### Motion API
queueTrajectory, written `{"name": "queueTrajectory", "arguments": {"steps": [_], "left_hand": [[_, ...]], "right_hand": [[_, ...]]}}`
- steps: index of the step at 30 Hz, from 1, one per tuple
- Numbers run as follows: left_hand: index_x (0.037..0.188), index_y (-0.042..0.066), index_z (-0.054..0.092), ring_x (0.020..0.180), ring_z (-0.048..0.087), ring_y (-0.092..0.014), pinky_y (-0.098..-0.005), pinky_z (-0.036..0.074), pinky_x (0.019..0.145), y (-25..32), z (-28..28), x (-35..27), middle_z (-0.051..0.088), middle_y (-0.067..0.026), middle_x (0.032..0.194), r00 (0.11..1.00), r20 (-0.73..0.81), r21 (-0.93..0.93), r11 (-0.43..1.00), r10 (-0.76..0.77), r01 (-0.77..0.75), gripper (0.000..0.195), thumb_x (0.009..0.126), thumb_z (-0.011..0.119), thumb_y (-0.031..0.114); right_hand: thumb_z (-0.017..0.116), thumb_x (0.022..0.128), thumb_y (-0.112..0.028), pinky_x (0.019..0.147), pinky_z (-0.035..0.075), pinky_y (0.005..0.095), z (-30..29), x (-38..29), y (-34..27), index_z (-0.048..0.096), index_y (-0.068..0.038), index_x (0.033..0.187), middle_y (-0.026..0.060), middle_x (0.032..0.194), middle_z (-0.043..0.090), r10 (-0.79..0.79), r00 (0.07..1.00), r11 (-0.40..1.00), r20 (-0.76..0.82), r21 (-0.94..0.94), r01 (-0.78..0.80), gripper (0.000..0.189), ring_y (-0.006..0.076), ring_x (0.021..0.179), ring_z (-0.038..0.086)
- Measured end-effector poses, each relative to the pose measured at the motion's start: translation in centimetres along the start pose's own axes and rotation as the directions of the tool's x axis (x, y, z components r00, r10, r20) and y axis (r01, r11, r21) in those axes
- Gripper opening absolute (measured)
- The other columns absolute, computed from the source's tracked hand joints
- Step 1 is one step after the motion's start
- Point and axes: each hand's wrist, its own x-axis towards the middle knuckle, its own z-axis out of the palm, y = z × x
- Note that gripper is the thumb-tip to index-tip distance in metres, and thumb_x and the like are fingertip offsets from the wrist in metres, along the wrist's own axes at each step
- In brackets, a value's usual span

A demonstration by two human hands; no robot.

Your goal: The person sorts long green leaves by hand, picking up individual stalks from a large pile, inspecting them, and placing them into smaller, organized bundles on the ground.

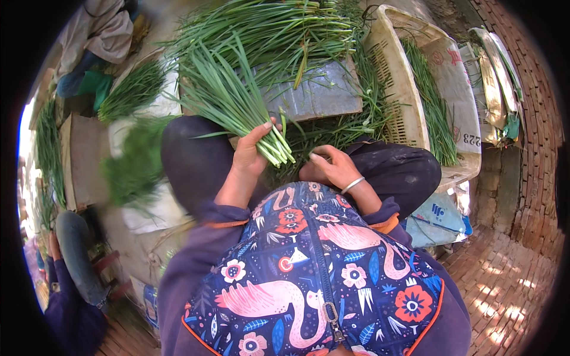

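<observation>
My left hand is closed around the pale stem ends of a bunch of long green leafy stalks, probably garlic chives, whose leaves fan out up and to the left. My right hand, with a metal bangle at its wrist, rests over my bent right leg, just right of the stem ends and apart from them. Its fingers are curled, and their tips are partly hidden. Beyond the hands, a large heap of the same stalks lies on a low board with a grey metal-like surface.
Loose leaves litter the ground below the board. A plastic crate with a printed sack and stalks stands at the right. Bundles lie on white sheets at the left. Two other people are at the left, one showing a sleeve. Brick paving lies lower right.
</observation>
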Motion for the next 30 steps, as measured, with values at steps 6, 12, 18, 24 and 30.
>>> {"name": "queueTrajectory", "arguments": {"steps": [6,12,18,24,30], "left_hand": [[0.105,-0.001,0.063,0.092,0.065,-0.022,-0.0344,0.054,0.086,0.2,-0.1,-0.7,0.067,-0.0110,0.099,0.998,0.050,0.106,0.993,0.045,-0.050,0.023,0.082,0.066,0.003],[0.125,0.004,0.052,0.101,0.064,-0.026,-0.0411,0.054,0.089,0.3,1.0,-2.2,0.063,-0.0094,0.107,0.973,0.173,0.097,0.981,0.151,-0.169,0.045,0.083,0.066,0.001],[0.131,0.004,0.043,0.082,0.062,-0.020,-0.0345,0.054,0.076,4.1,2.8,-5.7,0.060,-0.0111,0.104,0.948,0.271,0.193,0.955,0.167,-0.223,0.054,0.081,0.064,0.001],[0.109,-0.002,0.057,0.064,0.057,-0.018,-0.0275,0.046,0.053,9.4,-2.4,-13.4,0.061,-0.0124,0.084,0.998,0.060,0.595,0.801,0.035,-0.064,0.045,0.075,0.076,0.020],[0.105,-0.002,0.060,0.056,0.056,-0.018,-0.0263,0.045,0.045,11.5,-7.0,-19.4,0.062,-0.0144,0.078,0.984,-0.171,0.642,0.752,-0.051,0.151,0.039,0.073,0.077,0.012]], "right_hand": [[0.066,0.094,-0.024,0.056,0.043,0.0151,3.3,3.7,-5.2,0.063,-0.013,0.099,-0.0083,0.085,0.059,0.059,0.920,0.578,0.388,0.738,-0.348,0.013,-0.0003,0.071,0.054],[0.064,0.095,-0.020,0.060,0.045,0.0183,2.9,3.1,-5.3,0.060,-0.015,0.098,-0.0067,0.087,0.062,0.043,0.894,0.264,0.446,0.858,-0.440,0.007,0.0035,0.071,0.058],[0.069,0.088,-0.025,0.069,0.051,0.0278,4.2,3.4,3.5,0.061,-0.006,0.109,0.0037,0.088,0.068,0.105,0.937,0.816,0.332,0.511,-0.272,0.030,0.0135,0.077,0.064],[0.071,0.081,-0.028,0.076,0.054,0.0412,1.8,1.7,0.1,0.063,-0.005,0.109,0.0178,0.090,0.069,-0.180,0.982,0.982,0.059,-0.051,0.184,0.038,0.0334,0.084,0.068],[0.066,0.087,-0.014,0.059,0.047,0.0296,-0.9,3.0,-4.2,0.064,0.000,0.089,0.0101,0.069,0.061,-0.197,0.979,0.970,-0.053,0.135,0.203,0.014,0.0131,0.061,0.056]]}}
